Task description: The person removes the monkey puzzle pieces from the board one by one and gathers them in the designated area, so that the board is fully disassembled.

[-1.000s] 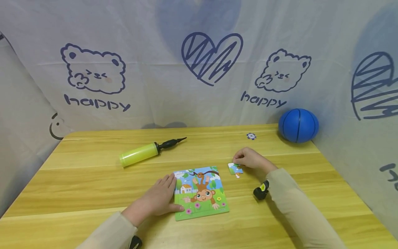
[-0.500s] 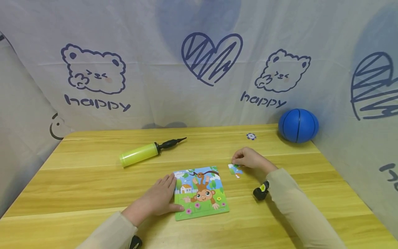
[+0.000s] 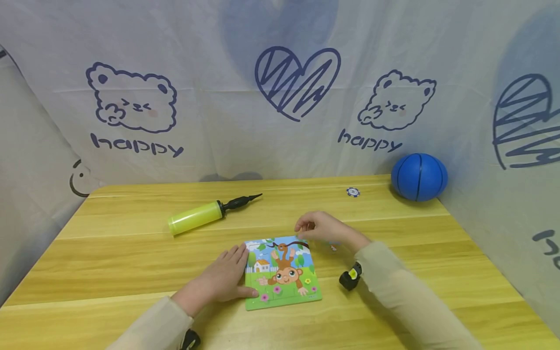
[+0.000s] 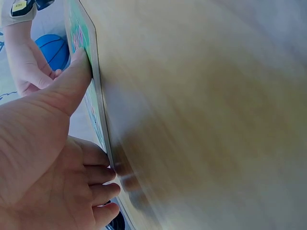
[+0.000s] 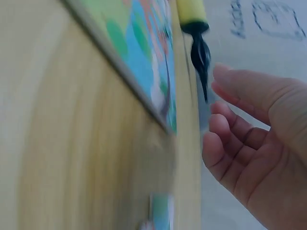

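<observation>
A square jigsaw puzzle [image 3: 286, 274] with a hanging monkey picture lies flat on the wooden table. My left hand [image 3: 218, 277] rests along its left edge, fingers straight, the thumb over the lower left corner. Close to the puzzle's upper right corner is my right hand [image 3: 325, 227]; in the right wrist view its fingers are loosely bent and hold nothing. Loose puzzle pieces [image 5: 161, 212] lie on the table right of the puzzle, mostly hidden behind the right hand and wrist in the head view.
A yellow-green hand pump [image 3: 197, 218] with a black nozzle lies behind the puzzle to the left. At the back right are a blue ball [image 3: 419, 177] and a blue and white poker chip [image 3: 353, 192]. A printed cloth [image 3: 218, 112] hangs behind the table.
My right hand has left the loose pieces and moved left to the puzzle's upper right corner. The left hand stays in place on the puzzle's edge.
</observation>
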Available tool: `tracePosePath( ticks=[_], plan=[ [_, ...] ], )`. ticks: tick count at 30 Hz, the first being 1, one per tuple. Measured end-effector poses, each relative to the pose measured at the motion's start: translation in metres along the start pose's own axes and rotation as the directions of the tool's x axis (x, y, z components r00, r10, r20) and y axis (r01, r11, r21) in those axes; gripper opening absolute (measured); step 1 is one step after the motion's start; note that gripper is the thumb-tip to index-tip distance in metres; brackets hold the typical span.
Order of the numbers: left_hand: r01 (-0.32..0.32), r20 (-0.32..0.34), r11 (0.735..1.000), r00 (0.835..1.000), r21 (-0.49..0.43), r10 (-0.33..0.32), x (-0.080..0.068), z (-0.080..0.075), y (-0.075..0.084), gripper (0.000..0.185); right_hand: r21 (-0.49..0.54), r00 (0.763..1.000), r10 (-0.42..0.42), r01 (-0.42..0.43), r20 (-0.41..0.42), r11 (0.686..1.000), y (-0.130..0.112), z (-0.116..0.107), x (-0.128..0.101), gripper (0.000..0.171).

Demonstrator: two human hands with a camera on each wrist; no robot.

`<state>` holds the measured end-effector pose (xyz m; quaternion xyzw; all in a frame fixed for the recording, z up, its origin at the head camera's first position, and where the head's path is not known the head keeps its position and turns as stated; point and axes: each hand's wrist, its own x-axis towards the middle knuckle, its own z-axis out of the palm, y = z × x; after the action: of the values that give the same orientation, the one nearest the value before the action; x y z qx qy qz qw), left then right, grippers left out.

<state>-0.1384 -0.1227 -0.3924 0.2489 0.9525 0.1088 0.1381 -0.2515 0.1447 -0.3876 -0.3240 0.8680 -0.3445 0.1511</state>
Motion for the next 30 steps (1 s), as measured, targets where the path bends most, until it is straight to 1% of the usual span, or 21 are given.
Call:
tracePosePath(
  ticks=[3,8,12,16,21,30],
  plan=[
    [0.001,0.002,1.000,1.000,0.004,-0.001,0.000,-0.001,0.000,0.094,-0.022,0.997,-0.037,0.039,0.060,0.999,-0.013,0.011,0.005,0.016],
    [0.005,0.003,1.000,1.000,0.006,-0.005,0.000,-0.001,0.000,0.095,-0.083,0.988,-0.060,0.073,0.143,0.994,-0.027,0.028,0.015,0.021],
    [0.005,0.002,1.000,1.000,0.006,-0.005,0.001,-0.001,0.000,0.094,-0.164,0.981,-0.068,0.098,0.180,0.982,-0.032,0.037,0.022,0.028],
    [0.000,0.004,1.000,1.000,0.005,0.000,0.002,-0.001,0.000,0.094,-0.209,0.977,-0.045,0.090,0.210,0.974,-0.031,0.042,0.025,0.038],
    [0.003,0.011,1.000,1.000,0.002,-0.003,0.002,-0.001,0.000,0.094,-0.207,0.972,-0.035,0.085,0.231,0.975,-0.029,0.046,0.024,0.043],
    [0.007,0.012,1.000,1.000,0.006,-0.008,0.001,0.000,0.000,0.095,-0.142,0.971,-0.050,0.086,0.234,0.986,-0.030,0.047,0.023,0.038]
  ],
)
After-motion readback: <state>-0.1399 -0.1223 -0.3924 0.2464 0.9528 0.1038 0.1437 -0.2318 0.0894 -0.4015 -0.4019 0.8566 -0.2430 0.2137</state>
